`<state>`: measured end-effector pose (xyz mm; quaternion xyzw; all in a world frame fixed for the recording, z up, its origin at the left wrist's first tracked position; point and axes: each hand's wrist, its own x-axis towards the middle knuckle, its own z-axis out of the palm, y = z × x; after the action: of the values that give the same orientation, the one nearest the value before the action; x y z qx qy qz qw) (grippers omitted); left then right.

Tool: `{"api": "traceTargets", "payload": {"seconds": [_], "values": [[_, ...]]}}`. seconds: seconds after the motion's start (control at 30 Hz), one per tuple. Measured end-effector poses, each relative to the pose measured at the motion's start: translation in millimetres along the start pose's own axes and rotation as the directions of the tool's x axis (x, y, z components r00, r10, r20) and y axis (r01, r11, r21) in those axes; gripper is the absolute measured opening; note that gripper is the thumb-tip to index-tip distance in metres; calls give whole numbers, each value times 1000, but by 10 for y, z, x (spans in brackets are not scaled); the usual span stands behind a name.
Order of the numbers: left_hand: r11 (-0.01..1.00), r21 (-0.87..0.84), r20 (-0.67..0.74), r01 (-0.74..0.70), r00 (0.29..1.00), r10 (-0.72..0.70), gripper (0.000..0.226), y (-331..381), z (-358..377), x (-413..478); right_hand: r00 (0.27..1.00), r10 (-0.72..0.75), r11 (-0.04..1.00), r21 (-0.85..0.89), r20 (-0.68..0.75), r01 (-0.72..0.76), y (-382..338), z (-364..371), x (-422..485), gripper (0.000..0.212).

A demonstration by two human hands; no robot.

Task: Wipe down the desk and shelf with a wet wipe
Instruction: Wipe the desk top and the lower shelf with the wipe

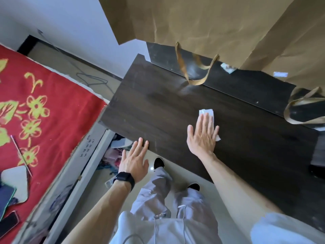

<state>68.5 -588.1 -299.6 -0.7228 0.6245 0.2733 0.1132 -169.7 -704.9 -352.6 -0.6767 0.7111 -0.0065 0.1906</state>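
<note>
Brown paper bags (219,23) stand at the back, and a red flowered blanket (44,111) lies left.

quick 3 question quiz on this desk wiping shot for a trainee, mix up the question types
1. True or false: the right hand presses the wet wipe flat on the desk.
2. Where do the left hand's fingertips rest?
A. on the red blanket
B. on the desk's near edge
C. on the paper bag
3. Fill in: the left wrist wears a black ____.

Key:
1. true
2. B
3. watch
</note>
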Motion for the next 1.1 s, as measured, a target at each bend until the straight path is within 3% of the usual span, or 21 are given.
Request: {"api": "traceTargets", "payload": {"seconds": [0.1,0.2,0.33,0.4,0.47,0.57,0.63,0.77,0.83,0.93,1.0,1.1], "values": [[998,-21,-67,-53,996,51,73,-281,-17,9,966,-256,966,-36,46,258,-530,150,67,68],[996,-53,-108,68,991,-73,73,-572,-71,47,859,-496,861,-57,126,505,-854,284,0,66],[991,-32,-92,127,987,-130,76,-838,-204,197,742,-646,746,-56,180,664,-1069,422,-327,64],[995,-22,-77,96,992,-98,75,-815,-233,257,667,-704,671,-81,245,737,-1066,483,-569,64],[999,-29,-88,34,995,-37,75,-694,-230,265,643,-699,642,-121,312,757,-915,506,-788,64],[998,-21,-81,-61,995,59,77,-468,-205,242,679,-665,664,-172,311,728,-427,430,-1027,64],[997,-4,-48,-77,996,76,77,-365,-157,238,767,-588,752,-177,257,635,-13,320,-1196,65],[998,36,-30,-53,998,54,80,-319,-66,242,978,-185,971,-137,100,197,640,82,-1517,65],[996,52,-36,-66,997,68,81,-354,-43,248,999,23,993,-120,44,-17,738,61,-1628,68],[995,60,-40,-83,996,86,83,-420,-46,269,982,191,978,-84,-2,-191,551,131,-1553,75],[996,61,-73,-63,995,68,85,-484,-37,261,981,195,979,-66,-1,-194,326,211,-1452,78],[1000,14,-90,8,996,-7,83,-603,-89,269,997,79,995,-68,11,-78,-85,318,-1284,79]]}}
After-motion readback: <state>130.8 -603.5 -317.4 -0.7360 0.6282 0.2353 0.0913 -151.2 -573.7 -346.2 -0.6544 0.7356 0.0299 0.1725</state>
